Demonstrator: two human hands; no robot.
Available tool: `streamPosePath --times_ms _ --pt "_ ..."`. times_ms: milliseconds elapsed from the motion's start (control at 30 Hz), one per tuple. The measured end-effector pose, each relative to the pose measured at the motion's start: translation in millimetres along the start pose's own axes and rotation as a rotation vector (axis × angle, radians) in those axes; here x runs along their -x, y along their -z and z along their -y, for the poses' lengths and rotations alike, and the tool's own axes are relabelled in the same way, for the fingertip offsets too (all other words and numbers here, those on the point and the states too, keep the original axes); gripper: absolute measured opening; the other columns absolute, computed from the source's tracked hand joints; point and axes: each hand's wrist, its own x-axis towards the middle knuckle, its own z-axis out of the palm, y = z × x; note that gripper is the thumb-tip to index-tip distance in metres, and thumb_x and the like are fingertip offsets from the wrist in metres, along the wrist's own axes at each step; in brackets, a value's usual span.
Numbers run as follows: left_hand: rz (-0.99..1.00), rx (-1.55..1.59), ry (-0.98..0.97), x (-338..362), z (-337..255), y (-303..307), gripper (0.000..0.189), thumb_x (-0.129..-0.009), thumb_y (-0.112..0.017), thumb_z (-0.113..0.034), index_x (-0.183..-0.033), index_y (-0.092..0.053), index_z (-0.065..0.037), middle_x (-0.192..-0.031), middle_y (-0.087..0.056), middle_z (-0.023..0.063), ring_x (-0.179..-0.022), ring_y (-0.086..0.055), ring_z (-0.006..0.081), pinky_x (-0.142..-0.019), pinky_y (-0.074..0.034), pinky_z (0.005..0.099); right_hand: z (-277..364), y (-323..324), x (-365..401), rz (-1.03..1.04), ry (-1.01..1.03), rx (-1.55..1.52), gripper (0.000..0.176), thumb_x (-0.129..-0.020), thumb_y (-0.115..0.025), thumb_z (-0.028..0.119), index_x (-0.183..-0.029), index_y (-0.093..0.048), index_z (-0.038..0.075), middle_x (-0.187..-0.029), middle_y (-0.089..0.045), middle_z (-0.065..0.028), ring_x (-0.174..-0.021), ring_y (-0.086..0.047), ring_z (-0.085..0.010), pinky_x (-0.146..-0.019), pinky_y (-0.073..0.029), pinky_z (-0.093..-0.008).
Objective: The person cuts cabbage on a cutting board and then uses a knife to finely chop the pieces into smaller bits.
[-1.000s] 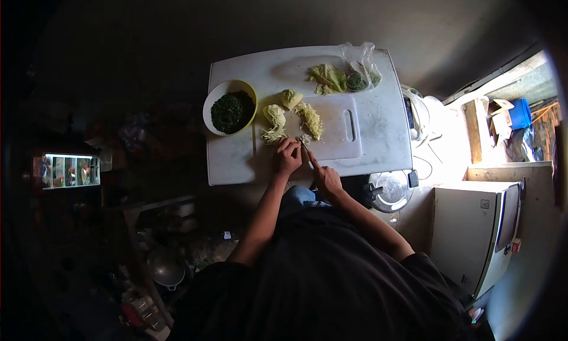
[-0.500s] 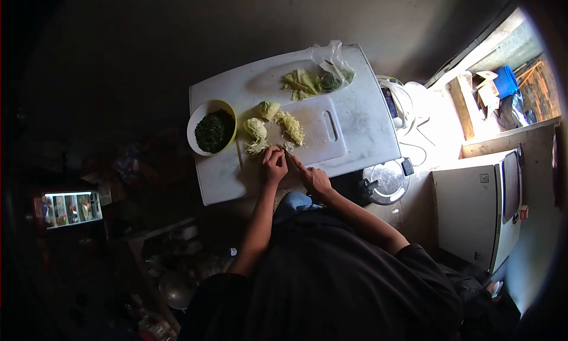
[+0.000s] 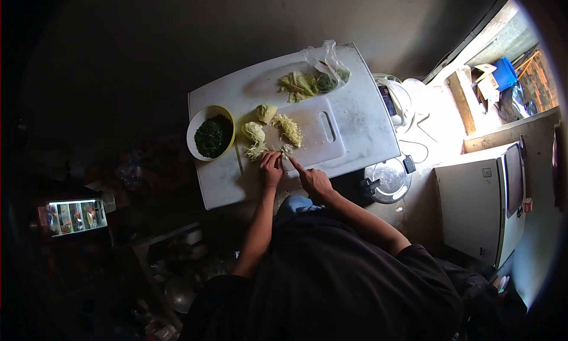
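Landmark: board [image 3: 313, 134], lying on the white table [image 3: 367, 128].

- Left hand [image 3: 272, 167]: at the board's near edge, fingers curled together, tips pressed on a small cabbage piece [image 3: 288, 148].
- Right hand [image 3: 313, 181]: just off the board's near edge, closed on a knife [image 3: 283, 154], index finger stretched forward along it. The blade is too small to make out clearly.
- Shreds [image 3: 290, 129]: piled on the board's left half, just beyond the cabbage piece.
- Chunks [image 3: 255, 131]: at the board's left edge.
- Bowl [image 3: 195, 128] of chopped greens: left of the board.
- Bag [image 3: 324, 74] with leaves: beyond the board's far edge.
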Motion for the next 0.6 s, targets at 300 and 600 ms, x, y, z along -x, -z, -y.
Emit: streamPosePath --times_ms 300,600 --pt "-0.001 -0.072 -0.057 -3 -4 3 0.018 -0.074 -0.066 0.003 -0.091 -0.068 -0.002 -0.091 -0.065 0.0126 -0.088 -0.061 0.0341 -0.081 -0.05 0.0423 1 7 -1 0.015 0.019 0.035 0.075 -0.09 -0.048 0.011 -0.157 -0.017 0.028 -0.069 -0.065 -0.022 -0.062 -0.066 -0.0402 -0.059 -0.052 -0.0527" --pt "0.003 -0.065 0.012 -4 -11 2 0.007 -0.08 -0.066 0.001 -0.087 -0.068 -0.002 -0.09 -0.066 0.0119 -0.086 -0.062 0.0338 -0.078 -0.051 0.0415 -18 -4 -8 0.028 0.075 0.016 0.076 -0.09 -0.047 0.009 -0.157 -0.017 0.027 -0.074 -0.066 -0.0208 -0.068 -0.067 -0.039 -0.063 -0.052 -0.0512"
